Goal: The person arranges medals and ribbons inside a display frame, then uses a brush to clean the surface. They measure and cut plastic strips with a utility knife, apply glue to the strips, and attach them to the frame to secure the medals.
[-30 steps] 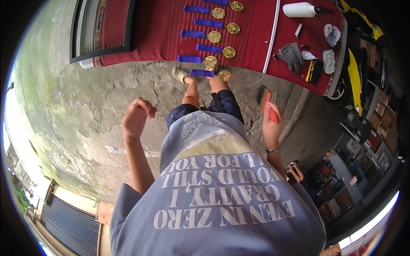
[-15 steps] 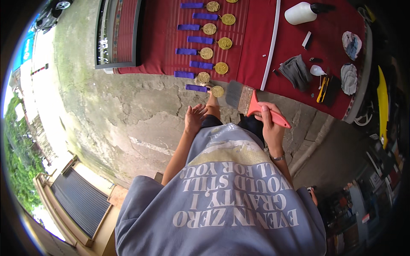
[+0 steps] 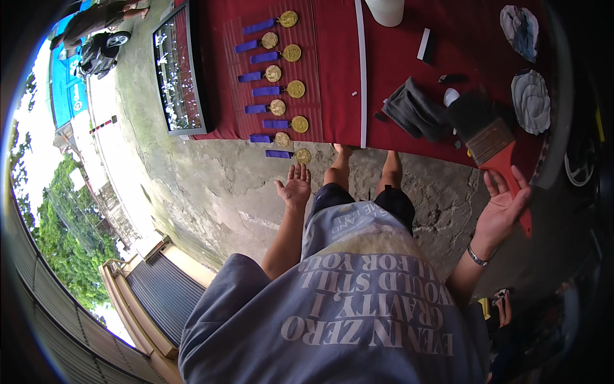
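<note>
In my right hand (image 3: 500, 214), at the table's near right edge, is a wide paintbrush (image 3: 491, 146) with a red handle and dark bristles. The handle lies between thumb and fingers in a loose hold, the bristles pointing away over the red cloth. My left hand (image 3: 294, 187) is open and holds nothing, palm up and fingers stretched out. Just beyond its fingertips is the nearest gold medal (image 3: 303, 156) on a short purple ribbon. Several more such medals (image 3: 295, 88) run away from me in a staggered double column on a faintly striped panel (image 3: 312, 64).
The red-covered table (image 3: 339, 115) carries a dark-framed glass panel (image 3: 198, 70) at left. To the right are a white strip (image 3: 362, 77), grey cloth (image 3: 412, 110), white bottle (image 3: 387, 9), and two crumpled white cloths (image 3: 531, 102). A motorcycle (image 3: 105, 51) and a person stand far left.
My right hand has carried the paintbrush from beside the nearest medal to the right, over the table edge. My left hand stays near the medals, palm turned up. The view has shifted.
</note>
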Demonstrator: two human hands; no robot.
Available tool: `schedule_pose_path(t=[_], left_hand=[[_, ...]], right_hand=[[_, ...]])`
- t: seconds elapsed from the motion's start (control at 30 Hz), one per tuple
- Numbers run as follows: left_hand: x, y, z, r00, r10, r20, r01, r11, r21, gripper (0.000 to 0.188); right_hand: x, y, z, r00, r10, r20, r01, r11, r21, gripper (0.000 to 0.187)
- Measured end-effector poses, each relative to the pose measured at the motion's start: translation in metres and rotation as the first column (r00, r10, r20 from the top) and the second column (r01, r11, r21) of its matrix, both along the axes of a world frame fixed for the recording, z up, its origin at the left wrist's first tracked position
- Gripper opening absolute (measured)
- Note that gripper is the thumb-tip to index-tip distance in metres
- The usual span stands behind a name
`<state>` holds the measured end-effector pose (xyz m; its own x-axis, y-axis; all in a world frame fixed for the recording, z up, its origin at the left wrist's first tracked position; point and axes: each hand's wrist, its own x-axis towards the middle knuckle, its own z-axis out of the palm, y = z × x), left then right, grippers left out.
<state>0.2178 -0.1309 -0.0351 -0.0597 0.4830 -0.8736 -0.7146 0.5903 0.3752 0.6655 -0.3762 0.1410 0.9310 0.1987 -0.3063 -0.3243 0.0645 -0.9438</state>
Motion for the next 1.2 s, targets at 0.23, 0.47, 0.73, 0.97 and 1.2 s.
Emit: schedule_pose_path(t=[0.23,0.47,0.73,0.97,1.2], left_hand=[[-0.001,0.002,0.040,1.000,-0.020,0.003,0.020,1.000,-0.024,0.099],[-0.005,-0.003,0.108,0.996,-0.048,0.078,0.041,0.996,0.081,0.101],[0.001,0.002,0.137,0.997,-0.069,-0.024,0.071,0.991,0.112,0.101],[-0.001,0.007,0.136,0.985,-0.026,-0.171,0.039,0.996,0.078,0.100],[0.003,0.015,0.136,0.937,0.025,-0.348,-0.017,0.999,0.027,0.096]], right_hand=[[0.033,-0.001,-0.019,0.975,-0.210,-0.066,0.212,0.977,0.020,0.062],[0.042,-0.006,-0.031,0.974,-0.199,-0.111,0.202,0.979,0.022,0.066],[0.048,-0.005,-0.034,0.983,-0.148,-0.111,0.154,0.987,0.043,0.068],[0.054,-0.007,-0.036,0.985,-0.142,-0.101,0.148,0.987,0.059,0.068],[0.057,-0.001,-0.037,0.984,-0.159,-0.075,0.161,0.987,0.020,0.066]])
